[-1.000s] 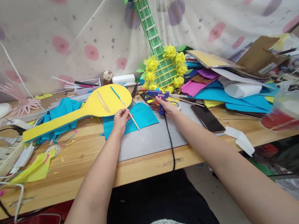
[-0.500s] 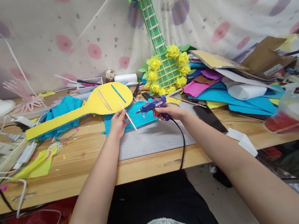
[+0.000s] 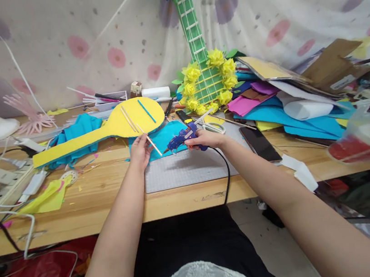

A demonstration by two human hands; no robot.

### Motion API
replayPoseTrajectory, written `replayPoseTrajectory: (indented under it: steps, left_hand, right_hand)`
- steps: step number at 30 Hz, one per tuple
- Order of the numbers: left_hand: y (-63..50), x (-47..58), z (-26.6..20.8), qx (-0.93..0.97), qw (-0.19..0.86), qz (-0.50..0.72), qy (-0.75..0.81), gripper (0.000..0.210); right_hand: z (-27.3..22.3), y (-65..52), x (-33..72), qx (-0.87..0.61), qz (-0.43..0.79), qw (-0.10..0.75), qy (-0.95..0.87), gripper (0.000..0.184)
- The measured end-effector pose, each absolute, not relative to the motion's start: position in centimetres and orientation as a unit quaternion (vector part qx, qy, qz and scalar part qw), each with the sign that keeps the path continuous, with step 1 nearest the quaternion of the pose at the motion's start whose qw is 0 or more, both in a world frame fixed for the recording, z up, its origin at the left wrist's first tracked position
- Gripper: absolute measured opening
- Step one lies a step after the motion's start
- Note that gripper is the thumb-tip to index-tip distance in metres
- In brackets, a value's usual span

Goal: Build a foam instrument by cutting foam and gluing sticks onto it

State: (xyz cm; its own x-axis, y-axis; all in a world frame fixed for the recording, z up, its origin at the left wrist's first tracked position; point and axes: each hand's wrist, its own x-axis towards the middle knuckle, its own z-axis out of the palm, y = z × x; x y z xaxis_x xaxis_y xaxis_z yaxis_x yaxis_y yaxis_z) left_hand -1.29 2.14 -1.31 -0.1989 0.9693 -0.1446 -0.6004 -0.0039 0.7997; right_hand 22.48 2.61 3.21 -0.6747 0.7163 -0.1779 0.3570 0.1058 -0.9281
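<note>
Between the thumb and fingers of my left hand (image 3: 141, 151) is a thin pale wooden stick (image 3: 154, 145), slanting down to the right. My right hand (image 3: 208, 139) is wrapped round a blue hot glue gun (image 3: 184, 137), its nozzle pointing left at the stick's lower end. Whether the nozzle touches the stick I cannot tell. Just behind my left hand lies a yellow guitar-shaped cutout (image 3: 117, 122) with two pale sticks and one blue strip on its face. Blue crepe paper (image 3: 170, 133) lies under the stick and glue gun, on a grey cutting mat (image 3: 179, 173).
A green paper guitar (image 3: 196, 40) with yellow flowers stands at the back. Scissors (image 3: 216, 127) and a phone (image 3: 259, 142) lie to the right, near piled coloured paper (image 3: 270, 108). A black cord (image 3: 228, 173) hangs over the table edge. Power strips (image 3: 3, 196) sit left.
The glue gun has moved slightly down and left, tilting downward, and its nozzle has come close to the stick's lower end. My left hand has shifted a little left with the stick.
</note>
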Motion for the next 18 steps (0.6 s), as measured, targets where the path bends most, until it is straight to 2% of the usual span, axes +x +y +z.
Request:
replayPoseTrajectory:
  steps: [18]
  left_hand:
    - [2.16,-1.08,-1.47,0.24,0.586,0.665,0.395,0.016]
  right_hand:
    - [3.29,2.66,22.17,-0.356,0.563,0.156,-0.729,0.04]
